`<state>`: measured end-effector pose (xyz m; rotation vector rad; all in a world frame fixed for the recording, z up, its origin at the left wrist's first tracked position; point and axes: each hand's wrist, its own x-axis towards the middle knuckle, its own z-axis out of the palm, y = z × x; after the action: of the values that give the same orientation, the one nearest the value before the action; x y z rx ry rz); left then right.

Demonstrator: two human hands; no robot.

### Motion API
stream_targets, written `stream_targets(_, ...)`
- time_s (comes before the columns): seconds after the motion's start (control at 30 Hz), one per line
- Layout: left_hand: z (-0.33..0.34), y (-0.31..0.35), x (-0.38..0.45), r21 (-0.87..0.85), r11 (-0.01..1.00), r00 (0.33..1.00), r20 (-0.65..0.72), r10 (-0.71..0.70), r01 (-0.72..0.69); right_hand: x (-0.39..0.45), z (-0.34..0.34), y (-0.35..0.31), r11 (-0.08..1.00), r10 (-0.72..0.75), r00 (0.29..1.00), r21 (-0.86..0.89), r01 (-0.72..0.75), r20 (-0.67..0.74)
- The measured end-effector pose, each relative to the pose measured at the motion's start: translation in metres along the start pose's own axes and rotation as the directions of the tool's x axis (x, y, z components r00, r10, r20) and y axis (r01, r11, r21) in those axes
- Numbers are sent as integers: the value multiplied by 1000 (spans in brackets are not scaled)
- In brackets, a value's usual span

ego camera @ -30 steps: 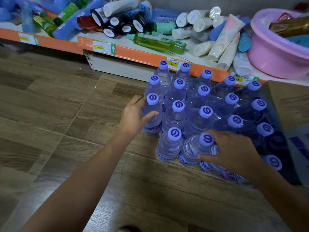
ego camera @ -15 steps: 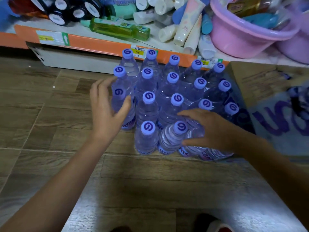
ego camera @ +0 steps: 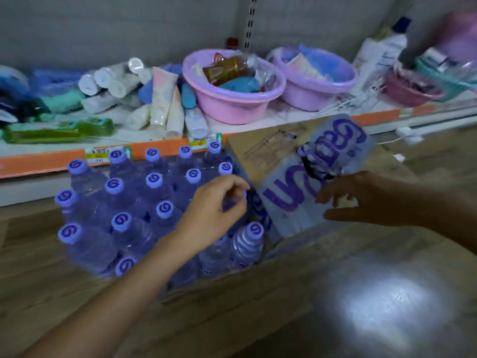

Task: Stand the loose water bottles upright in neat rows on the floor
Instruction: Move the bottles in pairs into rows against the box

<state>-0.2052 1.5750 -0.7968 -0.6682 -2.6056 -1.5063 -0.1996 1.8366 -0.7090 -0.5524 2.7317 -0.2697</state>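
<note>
The water bottles are standing upright in tight rows on the wood-look floor, their purple caps showing, at about nine o'clock from the frame's centre. The left hand is hovering over the block's right edge with fingers curled loosely, thumb and forefinger closing near a cap; blur keeps me from telling whether it is actually pinching anything. The right hand, at three o'clock, is reaching with relaxed, spread fingers toward the torn printed plastic wrap lying against a cardboard box.

To do this well, I judge the wrap should be cleared away first, so any remaining bottle can be set square against the right-hand row.

The orange-edged shelf is bounding the block at twelve o'clock, and the box is crowding it at two. Open floor is lying at five and six o'clock.
</note>
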Motion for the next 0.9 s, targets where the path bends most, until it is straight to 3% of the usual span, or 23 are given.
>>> stream_targets(0.07, 4, -7, -4, 90, 996, 998, 50, -29, 24, 18, 11, 4, 999, -30, 999, -19, 30, 11)
stream_targets(0.17, 10, -11, -19, 283, 957, 995, 56, -87, 68, 56, 45, 0, 977, -179, 984, 116, 180, -17)
stream_targets(0.3, 15, -5, -37, 408, 869, 946, 35, -323, 281, 71, 91, -12, 928, -220, 974, 297, 224, -45)
stream_targets(0.4, 21, 13, -47, 450, 772, 878, -61, -475, 449, 62, 111, -2, 945, -289, 956, 144, 294, -57)
stream_targets(0.5, 35, 42, -55, 557, 649, 820, -108, -561, 518, 53, 120, 4, 954, -277, 951, 84, 289, -134)
stream_targets(0.57, 52, 67, -59, 556, 619, 795, -138, -590, 555, 48, 124, 3, 960, -256, 954, 76, 270, -156)
stream_targets(0.77, 80, 97, -63, 555, 553, 727, -143, -672, 621, 42, 109, 5, 920, -122, 981, 352, 170, -154)
stream_targets(0.9, 95, 76, -60, 303, 640, 704, -403, -585, 706, 43, 108, 15, 941, -160, 982, 285, 181, -98)
